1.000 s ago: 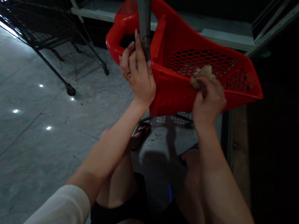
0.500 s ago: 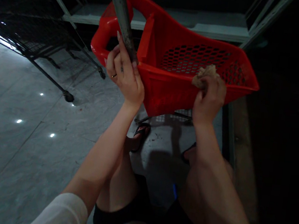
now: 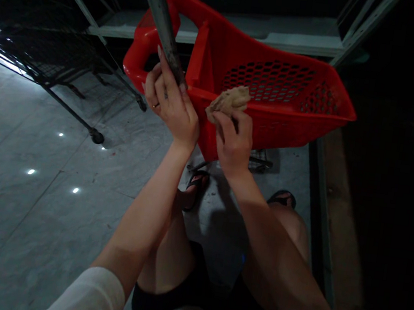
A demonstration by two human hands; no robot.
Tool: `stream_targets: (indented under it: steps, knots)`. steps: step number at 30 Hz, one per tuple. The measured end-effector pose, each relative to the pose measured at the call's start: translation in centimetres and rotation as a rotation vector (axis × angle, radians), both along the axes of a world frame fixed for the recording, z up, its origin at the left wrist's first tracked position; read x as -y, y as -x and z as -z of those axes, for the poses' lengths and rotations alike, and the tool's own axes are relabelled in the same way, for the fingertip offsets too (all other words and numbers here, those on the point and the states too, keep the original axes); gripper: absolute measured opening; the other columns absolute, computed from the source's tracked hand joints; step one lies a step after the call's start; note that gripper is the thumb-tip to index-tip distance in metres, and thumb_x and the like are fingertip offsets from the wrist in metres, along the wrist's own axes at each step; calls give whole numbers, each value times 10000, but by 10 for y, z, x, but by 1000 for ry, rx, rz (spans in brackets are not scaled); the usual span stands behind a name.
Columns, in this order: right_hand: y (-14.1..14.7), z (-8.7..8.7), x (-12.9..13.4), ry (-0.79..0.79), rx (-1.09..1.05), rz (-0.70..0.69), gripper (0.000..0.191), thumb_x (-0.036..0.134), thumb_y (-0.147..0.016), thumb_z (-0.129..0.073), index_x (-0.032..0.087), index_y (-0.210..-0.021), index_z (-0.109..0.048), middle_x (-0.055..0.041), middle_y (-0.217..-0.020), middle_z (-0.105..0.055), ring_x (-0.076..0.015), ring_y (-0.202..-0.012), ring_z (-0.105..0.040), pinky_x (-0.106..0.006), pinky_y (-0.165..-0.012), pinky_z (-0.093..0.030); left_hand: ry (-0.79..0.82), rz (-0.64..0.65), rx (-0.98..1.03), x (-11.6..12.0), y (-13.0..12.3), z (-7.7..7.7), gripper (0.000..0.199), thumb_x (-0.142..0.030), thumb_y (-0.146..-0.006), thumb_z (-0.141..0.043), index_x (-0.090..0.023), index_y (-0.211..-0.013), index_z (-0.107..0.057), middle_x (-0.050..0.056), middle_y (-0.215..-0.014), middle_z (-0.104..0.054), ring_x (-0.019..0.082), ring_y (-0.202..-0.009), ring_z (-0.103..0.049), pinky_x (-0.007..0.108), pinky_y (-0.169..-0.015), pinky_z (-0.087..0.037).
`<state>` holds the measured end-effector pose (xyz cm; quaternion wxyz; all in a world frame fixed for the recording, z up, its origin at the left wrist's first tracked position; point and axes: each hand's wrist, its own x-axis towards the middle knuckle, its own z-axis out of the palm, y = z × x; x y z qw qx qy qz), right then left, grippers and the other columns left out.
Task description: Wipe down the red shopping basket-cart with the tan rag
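Note:
A red plastic shopping basket (image 3: 287, 127) with a hexagon-mesh wall stands tilted in front of me. My left hand (image 3: 171, 104) is wrapped around a grey metal pole (image 3: 157, 11), and its fingertips reach the basket's near rim. My right hand (image 3: 233, 143) pinches a crumpled beige rag (image 3: 229, 102) against the rim's upper edge, close to the left hand. The basket's lower end is hidden behind my hands.
Dark wire carts (image 3: 34, 46) stand on a grey marble-like floor (image 3: 14, 201) at the left. A pale shelf (image 3: 283, 40) runs behind the basket. A wire frame (image 3: 261, 162) sits below the basket. My sandalled feet (image 3: 197, 189) lie below it, and darkness fills the right.
My right hand has slid left along the basket's rim with the rag, closer to my left hand. The left hand stays on the pole.

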<state>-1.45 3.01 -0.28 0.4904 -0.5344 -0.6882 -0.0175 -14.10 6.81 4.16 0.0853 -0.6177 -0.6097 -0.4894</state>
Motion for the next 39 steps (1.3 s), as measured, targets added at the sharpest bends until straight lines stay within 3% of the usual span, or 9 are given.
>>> stream_targets:
  steps: [4, 7, 12, 16, 22, 27, 30, 34, 39]
  knots:
    - [-24, 10, -6, 41, -9, -17, 315, 256, -969, -375, 361, -1132, -624, -18, -1216, -563, -200, -1162, -495, -404, -1041, -436, -279, -76, 46, -5, -1, 5, 544, -370, -997, -216, -126, -1440, -414, 109, -1357, -511, 231, -1331, -358, 394, -1205, -196]
    - [-59, 22, -12, 5, -26, 101, 284, 227, -942, -416, 346, -1104, -616, -34, -1211, -554, -206, -1180, -474, -427, -1053, -407, -271, -15, 66, -5, 0, 7, 574, -394, -1006, -214, -82, -1455, -388, 136, -1335, -504, 237, -1325, -353, 404, -1198, -195]
    - [-127, 33, -29, -73, -137, 329, 381, 120, -834, -440, 324, -1120, -587, -59, -1161, -513, -248, -1125, -496, -475, -1009, -413, -224, -41, 69, -5, -1, 4, 513, -348, -990, -245, -219, -1457, -412, 80, -1348, -528, 204, -1312, -391, 320, -1206, -182]
    - [-160, 23, -48, -63, -270, 373, 383, 76, -780, -456, 311, -1052, -587, -61, -1116, -517, -240, -1072, -486, -460, -1031, -368, -249, -79, 51, -6, -3, 2, 556, -330, -969, -240, -63, -1397, -474, 126, -1349, -538, 221, -1279, -434, 352, -1170, -266]
    - [-87, 13, -40, -81, -176, 229, 377, 54, -731, -456, 217, -1036, -608, -74, -1095, -517, -219, -1126, -493, -456, -1048, -409, -100, -152, 60, -1, -9, -4, 538, -376, -949, -240, -304, -1453, -413, 0, -1390, -524, 183, -1342, -392, 267, -1209, -200]
    - [-21, 14, -28, -76, -109, 45, 368, 88, -791, -469, 270, -1088, -587, -51, -1183, -506, -187, -1213, -480, -385, -1039, -447, -64, -104, 108, 1, -9, -5, 586, -428, -940, -209, -304, -1497, -342, -28, -1480, -422, 181, -1391, -335, 239, -1227, -164]
    - [-22, 13, -28, -47, -93, 35, 355, 105, -827, -483, 312, -1098, -585, -25, -1186, -519, -172, -1202, -485, -362, -1046, -446, -124, -58, 90, -2, -4, -3, 582, -433, -950, -248, -246, -1487, -373, 12, -1470, -437, 192, -1363, -370, 217, -1210, -202]
    - [-44, 22, -35, -86, -139, 106, 347, 77, -798, -464, 288, -1033, -608, -33, -1147, -530, -179, -1127, -525, -377, -1008, -470, -160, 19, 110, -6, 3, 0, 618, -464, -966, -225, -144, -1465, -398, 85, -1438, -472, 240, -1341, -405, 371, -1213, -232]
    - [-70, 36, -48, -152, -229, 230, 329, 34, -722, -454, 221, -946, -605, -63, -1046, -537, -198, -1057, -532, -395, -963, -474, -234, -8, 60, -7, 6, -1, 538, -418, -974, -211, -212, -1392, -480, 51, -1342, -568, 201, -1256, -495, 344, -1145, -345]
